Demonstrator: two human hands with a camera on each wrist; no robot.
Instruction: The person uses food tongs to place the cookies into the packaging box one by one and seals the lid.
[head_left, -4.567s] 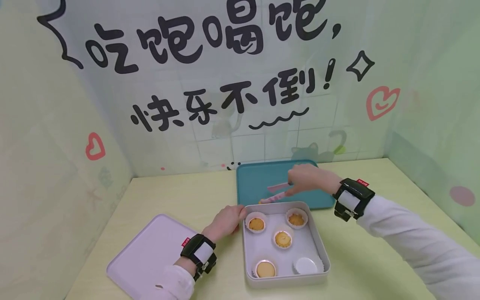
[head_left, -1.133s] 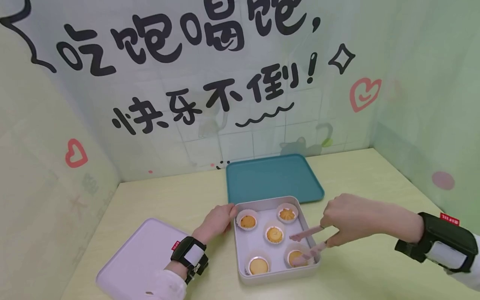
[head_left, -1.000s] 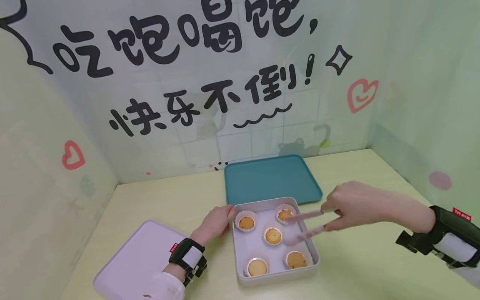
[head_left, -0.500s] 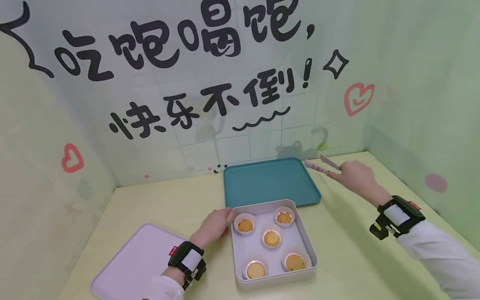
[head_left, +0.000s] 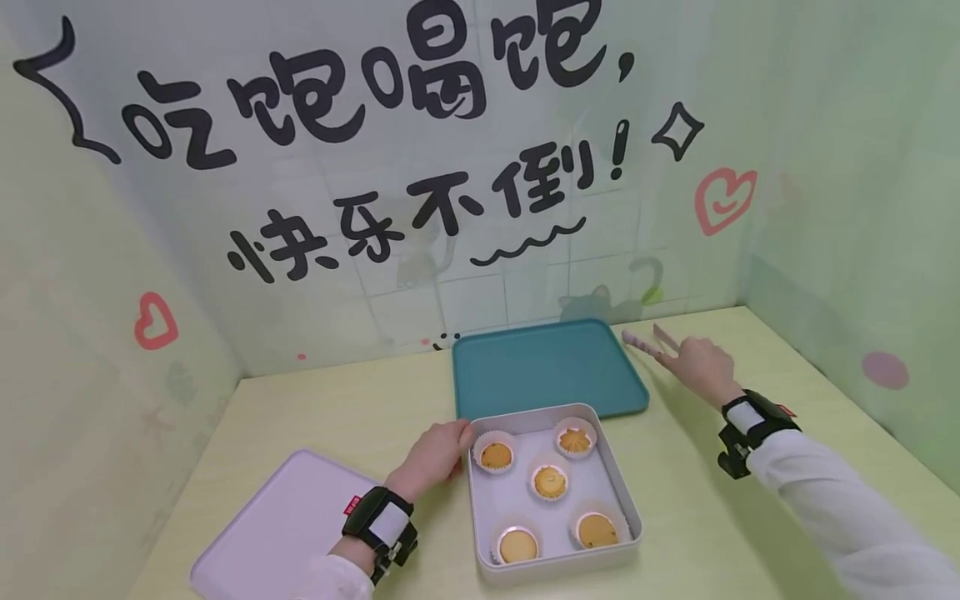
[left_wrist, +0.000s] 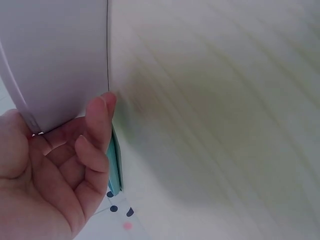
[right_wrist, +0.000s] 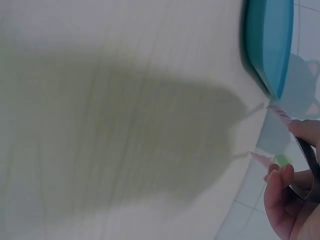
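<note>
Nearest, at lower left on the pale wood-grain table (head_left: 697, 542), lies a flat lilac tray with rounded corners (head_left: 281, 529), partly covered by the left sleeve. Beside it stands the pale lilac-white rectangular box with low walls (head_left: 564, 564), and in it are five golden-brown round biscuits, each in a white pleated paper cup.

The near right biscuit (head_left: 597, 531) is what has changed: its cup stood bare a few seconds ago and is filled now. The near left biscuit (head_left: 518, 547), the middle biscuit (head_left: 550, 482) and the far left biscuit (head_left: 496, 456) sit as they did, as does the star-edged far right biscuit (head_left: 574, 441). Since every cup in the box now has one, that round of placing looks finished.

The left hand (head_left: 431, 456) grips the box's far left corner, fingers curled against the outer wall, steadying it.

Farther off, the right hand (head_left: 703, 367) has drawn away from the box. It pinches the pink-and-white striped tongs (head_left: 642, 344), whose arms are spread with nothing between them, just beside the right end of the flat teal rectangular tray (head_left: 547, 367); whether the tips touch the table I cannot tell.

Behind it all rises the pale green printed backdrop (head_left: 405, 312), with black lettering.
</note>
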